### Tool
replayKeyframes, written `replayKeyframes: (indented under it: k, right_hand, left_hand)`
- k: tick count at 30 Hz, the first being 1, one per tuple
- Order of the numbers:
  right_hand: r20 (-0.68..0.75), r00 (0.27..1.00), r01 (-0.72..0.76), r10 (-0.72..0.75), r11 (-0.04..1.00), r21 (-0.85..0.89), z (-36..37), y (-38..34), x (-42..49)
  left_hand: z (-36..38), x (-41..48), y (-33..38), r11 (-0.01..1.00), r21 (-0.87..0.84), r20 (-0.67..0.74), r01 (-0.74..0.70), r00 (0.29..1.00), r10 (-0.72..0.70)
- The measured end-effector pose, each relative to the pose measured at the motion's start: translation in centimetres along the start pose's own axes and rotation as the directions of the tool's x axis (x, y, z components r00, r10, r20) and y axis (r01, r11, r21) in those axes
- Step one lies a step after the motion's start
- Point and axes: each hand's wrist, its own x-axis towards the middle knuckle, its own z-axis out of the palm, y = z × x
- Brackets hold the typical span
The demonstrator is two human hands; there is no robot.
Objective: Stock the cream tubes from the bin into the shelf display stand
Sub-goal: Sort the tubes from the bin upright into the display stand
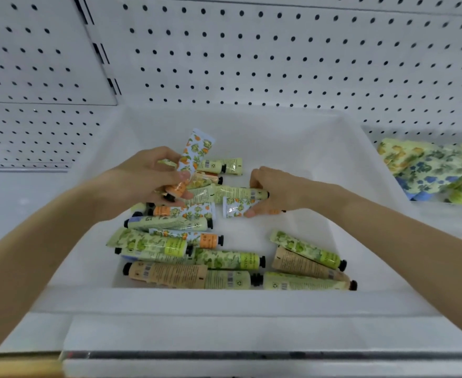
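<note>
Only one camera is at work, worn on the person's head. It faces forward and tilts down into the shallow white plastic bin (360, 170), close above the small patterned cream tubes (224, 259). Its wide lens bows the white perforated metal back panel (278, 64) and the white shelf edge (224, 334) nearest it.

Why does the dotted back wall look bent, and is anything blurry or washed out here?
Head view: the wide-angle lens bows the pegboard rows; light is flat and bright, so the white bin washes out; the tubes on the right shelf are smeared soft; the left hand gripping an orange-flowered tube and the right hand look fairly sharp.
</note>
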Motion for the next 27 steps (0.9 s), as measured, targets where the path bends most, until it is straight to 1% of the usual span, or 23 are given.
replayKeyframes:
  k: [3,6,10,11,13,14,15,16,17,18,19,20,21,22,25,27]
  right_hand:
    - [0.062,0.998,-0.018,0.013,0.997,0.071,0.4,-0.5,0.0]
    - [0.12,0.993,-0.006,0.0,0.999,0.047,0.7,-0.7,-0.1]
    - [0.175,0.983,-0.054,0.05,0.998,0.019,-0.3,-0.7,-0.3]
    - [0.171,0.983,-0.064,0.059,0.997,0.029,-0.7,-0.7,-0.4]
    - [0.117,0.991,-0.068,0.06,0.995,0.072,-1.6,-0.7,-0.7]
    - [0.079,0.995,-0.077,0.067,0.989,0.125,-2.1,-0.6,-0.9]
    - [0.039,0.996,-0.082,0.075,0.97,0.23,-2.6,-0.5,-1.0]
    - [0.0,0.997,-0.069,0.075,0.919,0.388,-3.1,-0.6,-1.3]
    - [-0.035,0.997,-0.036,0.069,0.82,0.571,-3.6,-1.0,-1.6]
    - [-0.065,0.996,0.003,0.065,0.685,0.729,-4.0,-1.6,-1.8]
    - [-0.092,0.994,0.042,0.065,0.546,0.837,-4.1,-2.3,-2.0]
    - [-0.113,0.992,0.079,0.054,0.43,0.899,-4.1,-3.0,-2.1]
    - [-0.126,0.992,0.109,0.028,0.341,0.934,-3.9,-3.8,-2.1]
    - [-0.131,0.991,0.13,-0.012,0.275,0.953,-3.6,-4.7,-2.2]
    - [-0.13,0.985,0.148,-0.114,0.167,0.975,-2.8,-6.3,-2.5]
    - [-0.142,0.983,0.157,-0.119,0.123,0.98,-2.6,-6.8,-2.7]
  left_hand:
    - [-0.1,0.1,-0.1,1.0,-0.024,0.027,0.012,1.0,-0.011]
    - [-0.2,0.1,0.0,0.998,-0.061,0.03,0.021,0.999,-0.019]
    - [-0.4,0.0,-0.1,0.993,-0.112,0.031,0.023,0.999,-0.02]
    - [-0.4,0.0,-0.1,0.991,-0.133,0.031,0.026,0.999,-0.022]
    - [-0.5,-0.1,0.0,0.982,-0.185,0.034,0.031,0.999,-0.025]
    - [-0.6,0.0,0.1,0.974,-0.223,0.032,0.034,0.999,-0.027]
    - [-0.7,0.0,0.2,0.963,-0.267,0.03,0.035,0.999,-0.028]
    - [-0.8,0.0,0.3,0.95,-0.312,0.028,0.034,0.999,-0.027]
    - [-0.9,0.0,0.4,0.934,-0.356,0.029,0.031,0.999,-0.022]
    - [-1.0,0.0,0.6,0.92,-0.392,0.037,0.024,0.999,-0.01]
    - [-1.0,-0.1,0.6,0.908,-0.419,0.049,0.013,0.999,0.008]
    - [-0.9,-0.2,0.7,0.9,-0.436,0.066,-0.002,0.997,0.034]
    - [-0.8,-0.2,0.7,0.897,-0.442,0.082,-0.017,0.995,0.06]
    - [-0.6,-0.3,0.7,0.897,-0.441,0.099,-0.029,0.992,0.08]
    - [-0.1,-0.6,0.9,0.911,-0.41,0.174,-0.043,0.977,0.124]
    - [0.2,-0.7,1.0,0.915,-0.401,0.222,-0.038,0.965,0.137]
